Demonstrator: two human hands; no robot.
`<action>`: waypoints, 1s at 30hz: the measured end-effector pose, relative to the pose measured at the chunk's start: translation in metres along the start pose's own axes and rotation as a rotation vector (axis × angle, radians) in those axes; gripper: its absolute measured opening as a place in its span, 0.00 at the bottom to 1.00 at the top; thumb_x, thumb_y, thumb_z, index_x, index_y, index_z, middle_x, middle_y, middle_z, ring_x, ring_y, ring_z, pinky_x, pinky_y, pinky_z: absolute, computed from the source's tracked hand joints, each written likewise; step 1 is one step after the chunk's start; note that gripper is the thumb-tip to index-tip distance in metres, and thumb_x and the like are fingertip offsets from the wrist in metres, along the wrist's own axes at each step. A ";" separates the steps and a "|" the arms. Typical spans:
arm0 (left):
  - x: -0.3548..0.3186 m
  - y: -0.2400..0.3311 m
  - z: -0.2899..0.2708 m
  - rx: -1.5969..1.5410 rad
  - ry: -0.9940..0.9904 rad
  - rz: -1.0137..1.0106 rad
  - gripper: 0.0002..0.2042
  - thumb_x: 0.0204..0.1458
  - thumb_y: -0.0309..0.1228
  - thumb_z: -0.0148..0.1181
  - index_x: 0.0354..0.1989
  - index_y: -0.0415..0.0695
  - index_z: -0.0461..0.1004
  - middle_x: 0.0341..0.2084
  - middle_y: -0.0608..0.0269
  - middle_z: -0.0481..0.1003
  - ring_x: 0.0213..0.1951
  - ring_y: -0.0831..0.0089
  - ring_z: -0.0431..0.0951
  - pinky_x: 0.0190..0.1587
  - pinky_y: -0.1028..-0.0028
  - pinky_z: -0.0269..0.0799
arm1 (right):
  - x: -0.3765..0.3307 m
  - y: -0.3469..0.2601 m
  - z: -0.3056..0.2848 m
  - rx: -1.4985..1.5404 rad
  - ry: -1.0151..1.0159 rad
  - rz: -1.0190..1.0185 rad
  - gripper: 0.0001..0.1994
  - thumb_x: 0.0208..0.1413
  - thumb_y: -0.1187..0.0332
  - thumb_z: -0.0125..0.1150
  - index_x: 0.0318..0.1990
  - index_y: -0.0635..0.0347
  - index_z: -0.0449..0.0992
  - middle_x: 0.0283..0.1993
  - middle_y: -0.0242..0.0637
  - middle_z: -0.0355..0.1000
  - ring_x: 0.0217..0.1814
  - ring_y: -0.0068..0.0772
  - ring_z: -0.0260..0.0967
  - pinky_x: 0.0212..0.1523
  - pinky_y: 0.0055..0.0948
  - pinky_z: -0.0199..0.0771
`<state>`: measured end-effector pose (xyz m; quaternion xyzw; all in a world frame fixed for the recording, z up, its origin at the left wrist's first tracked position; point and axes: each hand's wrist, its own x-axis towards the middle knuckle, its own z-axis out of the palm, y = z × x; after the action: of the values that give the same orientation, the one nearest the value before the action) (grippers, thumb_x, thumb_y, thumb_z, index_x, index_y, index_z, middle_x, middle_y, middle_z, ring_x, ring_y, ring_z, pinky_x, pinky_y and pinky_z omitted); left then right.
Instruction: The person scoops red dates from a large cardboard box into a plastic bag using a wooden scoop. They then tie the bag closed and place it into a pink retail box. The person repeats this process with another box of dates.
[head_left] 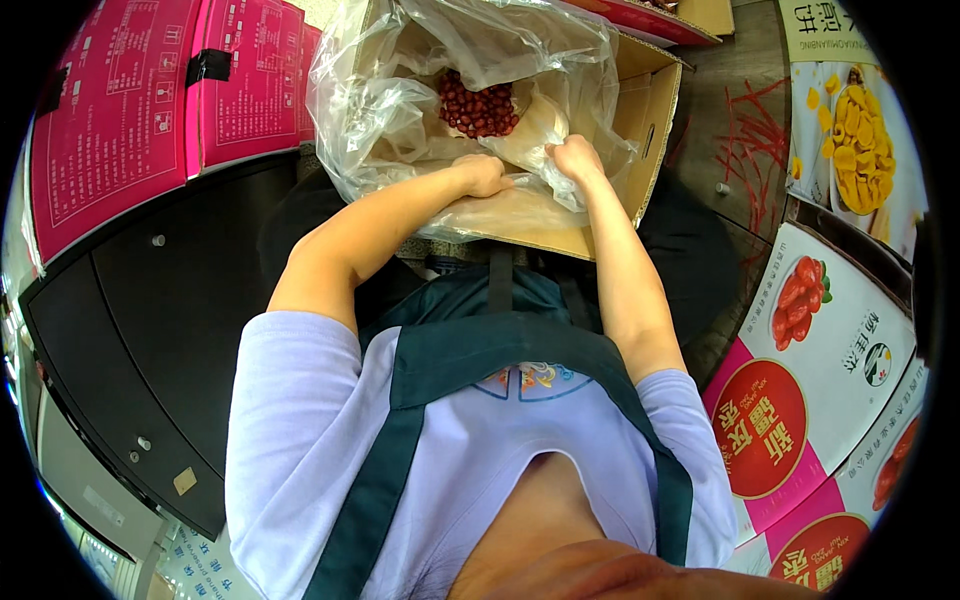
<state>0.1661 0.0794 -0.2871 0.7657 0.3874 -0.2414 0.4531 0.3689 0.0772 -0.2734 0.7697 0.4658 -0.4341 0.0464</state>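
In front of me stands an open cardboard box point(650, 120), lined with a large clear plastic bag point(355, 135). A heap of dark red dates point(478, 108) shows through the bag's mouth, down inside the box. My left hand point(482, 175) is closed in a fist on the bag's near edge, just below the dates. To the right, my right hand point(575, 160) grips a bunched fold of the same bag, close to the box's right wall. The fingertips of both hands are partly hidden.
Pink cartons point(110, 140) stand at the far left, above a black cabinet point(150, 270). White and pink cartons with date pictures point(830, 310) line the right side. Red strips point(750, 140) lie on the floor beyond the box. Another open box point(660, 20) sits at the back right.
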 end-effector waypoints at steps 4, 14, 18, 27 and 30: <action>-0.014 0.015 -0.004 -0.021 0.098 0.071 0.15 0.54 0.38 0.49 0.40 0.45 0.78 0.37 0.45 0.78 0.43 0.48 0.77 0.47 0.56 0.70 | 0.015 0.017 0.008 0.281 -0.058 -0.008 0.23 0.51 0.56 0.59 0.43 0.72 0.77 0.46 0.58 0.74 0.50 0.53 0.72 0.50 0.41 0.69; -0.053 0.058 -0.008 -0.161 0.110 0.167 0.11 0.51 0.30 0.46 0.36 0.41 0.75 0.34 0.42 0.76 0.41 0.46 0.76 0.45 0.54 0.70 | -0.030 -0.019 -0.031 -0.194 -0.151 -0.131 0.21 0.47 0.63 0.50 0.42 0.72 0.77 0.48 0.61 0.71 0.52 0.57 0.70 0.54 0.43 0.69; -0.060 0.072 -0.005 -0.252 0.057 0.281 0.11 0.48 0.27 0.46 0.34 0.38 0.74 0.32 0.41 0.76 0.39 0.47 0.77 0.43 0.56 0.71 | -0.019 -0.015 -0.011 -0.204 -0.188 -0.127 0.20 0.48 0.63 0.50 0.41 0.71 0.77 0.48 0.61 0.71 0.53 0.57 0.70 0.53 0.44 0.69; -0.088 0.101 -0.005 -0.344 -0.010 0.405 0.10 0.50 0.26 0.46 0.37 0.38 0.73 0.32 0.41 0.76 0.37 0.47 0.76 0.43 0.57 0.70 | -0.006 -0.002 0.007 -0.179 -0.239 -0.112 0.21 0.50 0.60 0.50 0.41 0.72 0.77 0.48 0.60 0.71 0.52 0.57 0.70 0.53 0.43 0.69; -0.099 0.110 -0.006 -0.358 -0.036 0.411 0.12 0.51 0.26 0.46 0.41 0.38 0.72 0.33 0.39 0.75 0.39 0.45 0.76 0.44 0.57 0.70 | -0.008 0.005 0.015 -0.149 -0.182 -0.098 0.23 0.54 0.56 0.50 0.41 0.72 0.77 0.47 0.60 0.72 0.52 0.57 0.70 0.53 0.44 0.68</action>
<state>0.1983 0.0163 -0.1572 0.7315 0.2522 -0.0858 0.6277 0.3619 0.0614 -0.2789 0.6981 0.5276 -0.4679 0.1244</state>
